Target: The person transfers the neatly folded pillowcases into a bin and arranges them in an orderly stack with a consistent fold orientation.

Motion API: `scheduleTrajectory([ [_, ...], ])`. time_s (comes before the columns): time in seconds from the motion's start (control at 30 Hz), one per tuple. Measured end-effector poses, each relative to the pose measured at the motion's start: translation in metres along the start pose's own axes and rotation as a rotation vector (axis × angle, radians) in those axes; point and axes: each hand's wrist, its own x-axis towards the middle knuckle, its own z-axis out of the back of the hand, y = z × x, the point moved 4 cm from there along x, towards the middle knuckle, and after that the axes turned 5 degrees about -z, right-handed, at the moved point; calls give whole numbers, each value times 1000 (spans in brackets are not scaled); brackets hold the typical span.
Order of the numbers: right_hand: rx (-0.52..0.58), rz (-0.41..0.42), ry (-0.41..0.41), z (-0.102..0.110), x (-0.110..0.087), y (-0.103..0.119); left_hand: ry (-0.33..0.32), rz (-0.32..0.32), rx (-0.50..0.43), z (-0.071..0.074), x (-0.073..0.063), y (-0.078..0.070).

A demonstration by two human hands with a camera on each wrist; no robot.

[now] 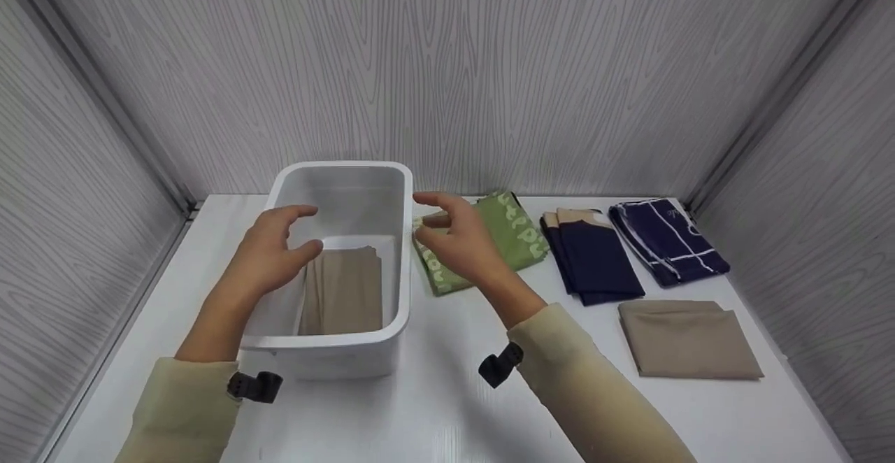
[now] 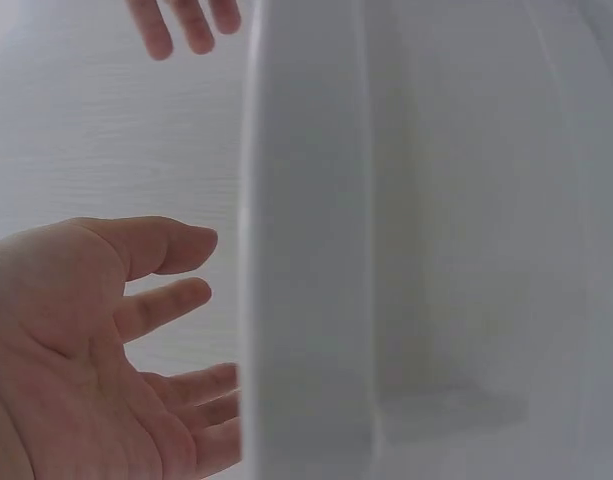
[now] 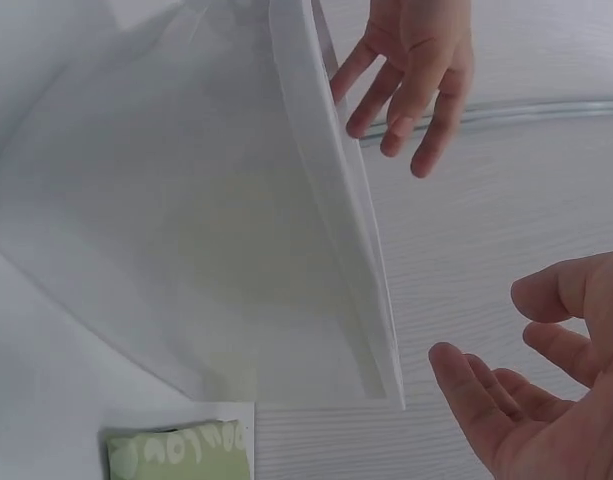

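A white plastic bin (image 1: 335,340) stands on the table, and a folded tan cloth (image 1: 353,291) lies at its bottom. Over the bin's left side hovers my left hand (image 1: 269,257), thumb and fingers spread apart and holding nothing. My right hand (image 1: 458,239) is just beyond the bin's right rim, above a folded green cloth (image 1: 521,229) with pale lettering; its fingers are loosely bent and nothing is between them. The right wrist view shows both hands, the left (image 3: 416,70) and the right (image 3: 556,400), bare and facing each other above the bin's edge.
Right of the green cloth lie a folded navy and tan cloth (image 1: 598,260), a navy cloth with white lines (image 1: 671,243) and another folded tan cloth (image 1: 689,344). Grey wood-grain panels (image 1: 489,78) enclose the white table (image 1: 447,407) at the back and sides.
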Motion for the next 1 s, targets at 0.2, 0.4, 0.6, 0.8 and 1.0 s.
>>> scheduleTrajectory([
  [0.2, -15, 4, -15, 15, -4, -22, -83, -87, -16, -17, -3, -29],
  [0.4, -74, -31, -16, 34, -13, -51, -168, -237, 10, -44, -5, -64],
  [0.6, -158, -73, -53, 58, -20, -74, -192, -459, 82, -75, -6, -101],
  [0.8, -209, -95, -88, 75, -24, -96, -191, -591, 160, -104, -12, -130],
  [1.0, -241, -133, -106, 80, -28, -115, -132, -643, 206, -135, -17, -144],
])
